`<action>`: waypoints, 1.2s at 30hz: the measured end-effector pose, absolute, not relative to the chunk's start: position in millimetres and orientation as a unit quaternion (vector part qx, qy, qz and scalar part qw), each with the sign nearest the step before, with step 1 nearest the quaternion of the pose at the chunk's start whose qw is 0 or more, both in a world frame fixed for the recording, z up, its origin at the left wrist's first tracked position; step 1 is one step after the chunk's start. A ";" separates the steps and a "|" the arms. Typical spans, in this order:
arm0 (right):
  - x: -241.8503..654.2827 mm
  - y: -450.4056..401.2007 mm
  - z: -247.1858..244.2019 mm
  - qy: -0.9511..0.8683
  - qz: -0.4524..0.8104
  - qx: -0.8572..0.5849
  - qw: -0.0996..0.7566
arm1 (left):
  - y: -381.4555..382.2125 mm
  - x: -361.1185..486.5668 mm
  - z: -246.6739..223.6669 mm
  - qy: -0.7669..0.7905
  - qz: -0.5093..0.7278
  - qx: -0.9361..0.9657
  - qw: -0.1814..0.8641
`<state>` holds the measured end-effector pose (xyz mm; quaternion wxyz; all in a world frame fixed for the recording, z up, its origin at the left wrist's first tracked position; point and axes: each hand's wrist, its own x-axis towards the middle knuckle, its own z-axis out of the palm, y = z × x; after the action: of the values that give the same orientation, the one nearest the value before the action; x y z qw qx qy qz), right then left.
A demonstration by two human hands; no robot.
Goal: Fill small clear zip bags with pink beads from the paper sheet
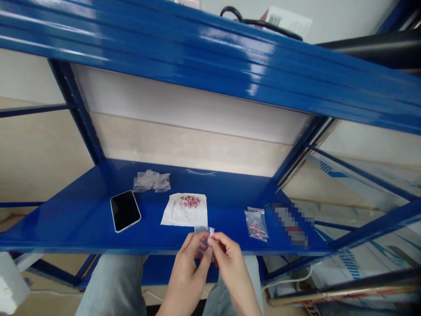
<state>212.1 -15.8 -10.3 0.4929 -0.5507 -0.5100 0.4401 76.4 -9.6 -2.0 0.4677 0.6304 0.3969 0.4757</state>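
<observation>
Both hands meet at the front edge of the blue shelf, pinching a small clear plastic bag (201,229) between them. My left hand (191,259) has its thumb and fingers closed on the bag's left part. My right hand (229,255) pinches the bag's upper right corner. What the bag contains is mostly hidden by the fingers. Just beyond the hands, a white paper sheet (174,214) bears a small heap of pink and dark beads (190,202). To the right lie filled clear bags (256,224) with similar pink pieces inside.
Flat clear bags (151,181) lie at the back left of the blue shelf (226,197). A phone with a dark screen (125,211) rests at left. An upper blue beam (184,52) crosses overhead. Blue posts stand at both sides. A blurred patch (292,224) is at right.
</observation>
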 end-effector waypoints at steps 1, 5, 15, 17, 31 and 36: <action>206.7 -19.7 -11.8 -0.498 0.445 -0.546 0.506 | -10.9 74.2 -2.7 0.397 0.480 0.626 0.469; 193.6 -26.0 -9.0 -0.472 0.448 -0.532 0.541 | -16.9 65.0 -1.8 0.401 0.493 0.612 0.470; 182.2 -24.5 9.4 -0.511 0.426 -0.532 0.523 | -15.2 51.3 16.5 0.451 0.476 0.669 0.351; 181.2 -27.3 12.3 -0.533 0.417 -0.531 0.511 | -16.6 47.9 18.1 0.459 0.469 0.675 0.337; 175.9 -36.1 9.8 -0.580 0.355 -0.542 0.493 | -25.0 40.4 24.5 0.436 0.441 0.677 0.397; 177.5 -37.5 10.9 -0.579 0.348 -0.548 0.494 | -23.9 42.7 27.3 0.420 0.444 0.681 0.404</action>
<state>177.5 -37.5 10.9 0.4935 -0.5478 -0.5791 0.3479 42.7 -23.9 27.3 0.4035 0.6811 0.4200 0.4438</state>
